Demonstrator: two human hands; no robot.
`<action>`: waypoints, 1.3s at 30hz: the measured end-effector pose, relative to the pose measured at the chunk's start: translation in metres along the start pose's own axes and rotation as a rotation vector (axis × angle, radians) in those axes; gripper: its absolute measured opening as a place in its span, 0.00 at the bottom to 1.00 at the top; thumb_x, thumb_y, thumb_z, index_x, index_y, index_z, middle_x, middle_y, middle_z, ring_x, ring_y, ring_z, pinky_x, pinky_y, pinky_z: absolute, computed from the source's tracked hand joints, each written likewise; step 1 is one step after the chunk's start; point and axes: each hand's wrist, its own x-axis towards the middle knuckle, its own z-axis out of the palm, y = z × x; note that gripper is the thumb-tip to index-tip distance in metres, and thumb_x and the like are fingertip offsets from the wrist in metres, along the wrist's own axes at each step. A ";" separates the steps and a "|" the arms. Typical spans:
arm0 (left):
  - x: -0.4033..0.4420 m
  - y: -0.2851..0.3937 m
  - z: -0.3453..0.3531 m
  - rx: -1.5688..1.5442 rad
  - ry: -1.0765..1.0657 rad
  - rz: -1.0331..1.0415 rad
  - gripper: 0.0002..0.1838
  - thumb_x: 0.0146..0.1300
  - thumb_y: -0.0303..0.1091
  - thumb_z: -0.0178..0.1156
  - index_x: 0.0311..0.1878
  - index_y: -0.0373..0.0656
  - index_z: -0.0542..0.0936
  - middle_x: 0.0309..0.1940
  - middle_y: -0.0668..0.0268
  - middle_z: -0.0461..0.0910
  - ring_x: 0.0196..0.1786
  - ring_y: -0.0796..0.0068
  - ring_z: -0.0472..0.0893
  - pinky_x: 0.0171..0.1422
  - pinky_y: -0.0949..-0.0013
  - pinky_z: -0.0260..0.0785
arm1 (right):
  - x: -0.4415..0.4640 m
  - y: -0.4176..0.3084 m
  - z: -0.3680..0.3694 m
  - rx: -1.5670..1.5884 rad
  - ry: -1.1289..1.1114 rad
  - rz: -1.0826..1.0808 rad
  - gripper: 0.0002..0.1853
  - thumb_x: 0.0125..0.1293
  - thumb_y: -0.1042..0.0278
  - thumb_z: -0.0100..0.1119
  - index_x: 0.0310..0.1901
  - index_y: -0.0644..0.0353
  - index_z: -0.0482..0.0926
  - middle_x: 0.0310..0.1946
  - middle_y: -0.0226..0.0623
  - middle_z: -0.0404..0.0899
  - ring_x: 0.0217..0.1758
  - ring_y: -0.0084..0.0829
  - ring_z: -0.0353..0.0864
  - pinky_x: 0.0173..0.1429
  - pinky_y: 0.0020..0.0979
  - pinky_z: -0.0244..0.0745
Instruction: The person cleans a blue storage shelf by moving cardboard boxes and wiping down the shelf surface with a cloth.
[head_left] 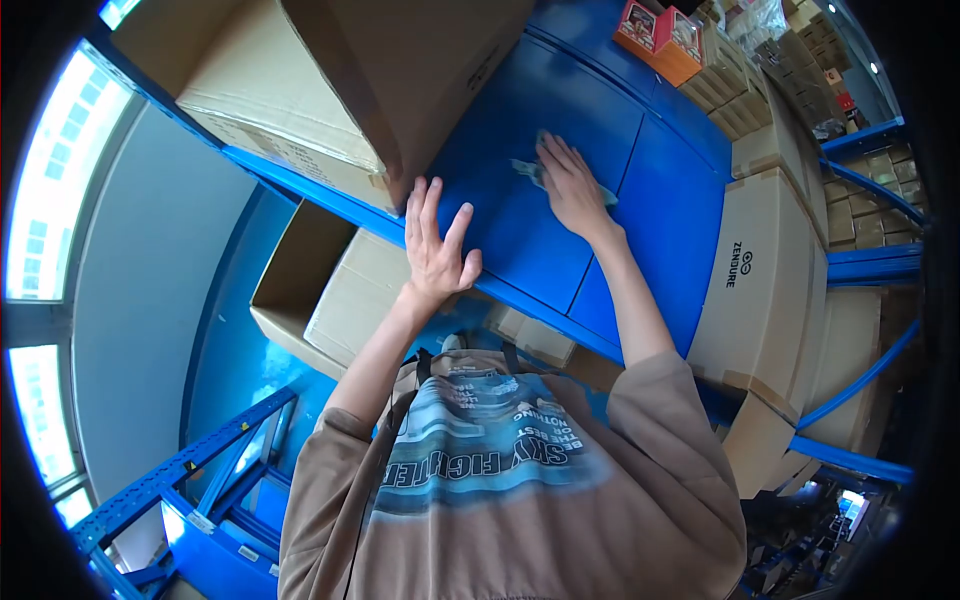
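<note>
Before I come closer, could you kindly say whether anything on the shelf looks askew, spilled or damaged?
Nothing stands out: the large cardboard box sits along the edge of the blue shelf, and the right hand rests on a cloth.

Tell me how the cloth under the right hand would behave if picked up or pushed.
The cloth is probably floppy, since its visible edge looks crumpled. It is likely light: it looks thin, and the right hand covers much of it. Pushed, it might slide or bunch up, as the blue shelf surface looks smooth.
</note>
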 end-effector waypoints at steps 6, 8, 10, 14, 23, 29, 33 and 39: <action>-0.001 0.000 0.001 0.007 -0.006 -0.010 0.30 0.78 0.57 0.47 0.77 0.56 0.76 0.83 0.43 0.62 0.84 0.32 0.62 0.83 0.33 0.60 | 0.028 -0.076 0.039 0.020 0.022 -0.370 0.27 0.72 0.73 0.59 0.72 0.64 0.76 0.78 0.47 0.73 0.82 0.49 0.69 0.86 0.48 0.63; 0.002 -0.001 0.002 0.010 -0.009 -0.010 0.30 0.78 0.57 0.47 0.76 0.56 0.76 0.82 0.43 0.62 0.84 0.32 0.63 0.83 0.33 0.60 | 0.014 -0.113 0.039 0.176 0.013 -0.479 0.28 0.69 0.72 0.61 0.71 0.63 0.78 0.77 0.46 0.74 0.82 0.46 0.69 0.87 0.49 0.62; 0.003 -0.002 0.002 -0.013 0.002 0.004 0.31 0.78 0.58 0.47 0.76 0.56 0.77 0.82 0.43 0.62 0.83 0.32 0.63 0.83 0.33 0.60 | 0.003 -0.129 0.028 0.235 0.021 -0.524 0.28 0.68 0.72 0.63 0.70 0.63 0.79 0.77 0.46 0.74 0.82 0.46 0.70 0.87 0.49 0.61; 0.002 0.001 -0.002 -0.038 -0.010 0.005 0.31 0.77 0.58 0.47 0.77 0.56 0.76 0.82 0.43 0.62 0.84 0.32 0.62 0.83 0.32 0.59 | -0.022 -0.112 0.012 0.302 -0.145 -0.475 0.22 0.69 0.72 0.65 0.64 0.62 0.84 0.77 0.46 0.74 0.80 0.45 0.73 0.87 0.52 0.61; 0.002 0.002 0.002 -0.005 -0.032 -0.013 0.31 0.77 0.55 0.48 0.79 0.59 0.73 0.83 0.49 0.62 0.85 0.35 0.60 0.83 0.29 0.57 | -0.050 0.052 -0.032 -0.202 0.038 0.005 0.19 0.75 0.76 0.58 0.65 0.64 0.83 0.74 0.46 0.76 0.79 0.51 0.73 0.82 0.54 0.67; 0.009 0.005 -0.001 0.037 -0.066 -0.031 0.31 0.74 0.53 0.51 0.77 0.56 0.74 0.83 0.50 0.64 0.85 0.36 0.61 0.83 0.32 0.59 | -0.046 0.107 -0.021 -0.030 0.181 0.353 0.21 0.79 0.71 0.55 0.70 0.65 0.80 0.78 0.50 0.72 0.85 0.52 0.65 0.85 0.49 0.63; 0.014 0.007 -0.003 0.043 -0.071 -0.024 0.31 0.69 0.48 0.56 0.74 0.52 0.78 0.81 0.47 0.66 0.84 0.34 0.64 0.82 0.33 0.61 | -0.081 0.036 -0.018 0.049 0.137 0.173 0.21 0.78 0.74 0.56 0.69 0.65 0.82 0.79 0.48 0.72 0.84 0.52 0.66 0.87 0.49 0.61; 0.021 0.017 -0.006 0.095 -0.158 -0.043 0.31 0.63 0.41 0.60 0.72 0.50 0.79 0.80 0.48 0.68 0.84 0.35 0.62 0.82 0.33 0.61 | -0.174 -0.066 -0.045 0.102 0.017 0.078 0.22 0.74 0.76 0.59 0.68 0.63 0.83 0.78 0.43 0.74 0.84 0.46 0.68 0.88 0.49 0.60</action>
